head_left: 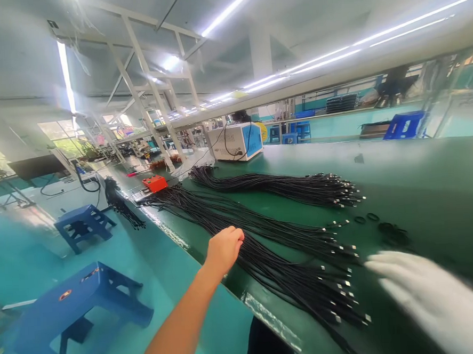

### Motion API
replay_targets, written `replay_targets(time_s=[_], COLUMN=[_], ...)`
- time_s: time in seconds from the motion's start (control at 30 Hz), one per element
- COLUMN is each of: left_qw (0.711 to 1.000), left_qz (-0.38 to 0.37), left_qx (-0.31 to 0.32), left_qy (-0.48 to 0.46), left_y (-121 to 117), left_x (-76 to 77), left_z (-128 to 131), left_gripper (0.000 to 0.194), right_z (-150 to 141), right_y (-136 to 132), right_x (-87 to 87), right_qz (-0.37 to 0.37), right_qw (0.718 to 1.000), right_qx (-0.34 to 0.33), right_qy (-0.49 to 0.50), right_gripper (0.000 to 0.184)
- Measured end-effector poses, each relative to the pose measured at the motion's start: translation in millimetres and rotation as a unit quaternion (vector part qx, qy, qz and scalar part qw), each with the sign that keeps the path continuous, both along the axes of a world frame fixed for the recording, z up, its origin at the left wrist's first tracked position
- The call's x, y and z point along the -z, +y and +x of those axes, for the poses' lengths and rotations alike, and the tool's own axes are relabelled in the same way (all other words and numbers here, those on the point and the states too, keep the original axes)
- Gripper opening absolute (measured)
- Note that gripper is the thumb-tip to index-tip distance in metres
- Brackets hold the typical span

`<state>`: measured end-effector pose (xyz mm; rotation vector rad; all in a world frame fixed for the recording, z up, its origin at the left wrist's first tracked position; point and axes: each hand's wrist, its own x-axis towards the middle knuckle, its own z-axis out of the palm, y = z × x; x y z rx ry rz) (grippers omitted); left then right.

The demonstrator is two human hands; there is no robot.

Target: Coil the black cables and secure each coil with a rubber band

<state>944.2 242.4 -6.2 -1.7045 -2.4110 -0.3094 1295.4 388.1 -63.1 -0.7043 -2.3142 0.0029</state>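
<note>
My left hand (225, 247) reaches out over the near edge of a long green bench (441, 186). Its fingers are curled down onto a long bundle of black cables (290, 270) with metal plug ends that fans across the bench. My right hand (419, 288) is a pale smear of motion at the lower right, just past the plug ends, and its fingers cannot be made out. A second cable bundle (277, 185) lies farther back. A few small black rings (367, 218) sit between the two bundles.
A white and blue box unit (236, 141) stands at the far end of the bench, with an orange device (154, 183) near the left edge. More cables (120, 205) hang off that edge. Two blue stools (80, 309) (83, 224) stand on the teal floor at left.
</note>
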Motion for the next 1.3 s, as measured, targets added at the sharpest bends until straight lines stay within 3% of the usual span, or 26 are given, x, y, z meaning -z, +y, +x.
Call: replay_targets(time_s=[0.07,0.17,0.27,0.33,0.43,0.53,0.63,0.67,0.73,0.77,0.83,0.93,1.0,1.03,1.07,1.1,1.17,1.2,1.3], left_qw=[0.999,0.996,0.996,0.996,0.992,0.98,0.957,0.948,0.929,0.92,0.902,0.877,0.866,0.865,0.867,0.871,0.879,0.886,0.921], left_qz=[-0.015,-0.03,-0.016,0.02,0.09,0.169,0.253,0.278,0.324,0.345,0.383,0.421,0.428,0.423,0.413,0.399,0.371,0.358,0.313], left_qx=[0.037,0.078,0.083,0.067,0.06,0.084,0.118,0.129,0.147,0.153,0.157,0.161,0.172,0.179,0.19,0.203,0.233,0.244,0.224], left_qy=[-0.008,-0.024,-0.04,-0.049,-0.059,-0.069,-0.084,-0.09,-0.1,-0.105,-0.121,-0.163,-0.192,-0.2,-0.204,-0.204,-0.187,-0.168,-0.065], left_y=[8,20,34,45,57,59,52,49,45,44,42,42,44,47,50,55,64,68,74], left_x=[1.9,10.4,22.9,29.6,30.9,17.9,-4.5,-12.5,-27.3,-33.9,-45.6,-59.5,-65.8,-67.8,-68.9,-69.2,-68.0,-66.8,-62.7], left_z=[8,16,20,22,28,39,53,57,64,66,70,74,76,77,78,78,80,81,95], left_gripper=[0.016,0.022,0.015,0.016,0.017,0.017,0.019,0.018,0.017,0.016,0.014,0.014,0.014,0.015,0.015,0.015,0.016,0.015,0.019], right_z=[-36,-85,-113,-119,-118,-111,-100,-96,-88,-83,-72,-52,-42,-39,-38,-37,-36,-36,-35], right_y=[-17,-37,-40,-36,-29,-25,-17,-12,0,6,16,16,6,0,-5,-11,-20,-23,-30], right_x=[-2.6,-11.6,-17.9,-18.9,-16.8,-14.0,-15.8,-18.0,-24.7,-29.2,-40.8,-62.8,-76.6,-81.8,-85.2,-86.4,-82.5,-77.8,-58.4], right_qz=[0.016,-0.026,-0.07,-0.083,-0.087,-0.089,-0.005,0.029,0.048,0.022,-0.126,-0.375,-0.437,-0.494,-0.626,-0.701,-0.761,-0.769,-0.797], right_qw=[0.994,0.983,0.966,0.96,0.957,0.966,0.99,0.993,0.996,0.998,0.99,0.913,0.882,0.849,0.728,0.616,0.453,0.411,0.367], right_qx=[-0.071,-0.079,-0.019,0.04,0.092,0.11,0.106,0.095,0.067,0.056,0.028,-0.022,-0.057,-0.105,-0.226,-0.305,-0.409,-0.437,-0.453], right_qy=[-0.077,-0.166,-0.247,-0.264,-0.261,-0.218,-0.095,-0.061,-0.021,-0.005,0.056,0.159,0.167,0.157,0.167,0.189,0.223,0.219,0.158], right_gripper=[0.029,0.035,0.031,0.02,0.022,0.025,0.057,0.06,0.046,0.039,0.035,0.05,0.069,0.078,0.084,0.086,0.086,0.084,0.06])
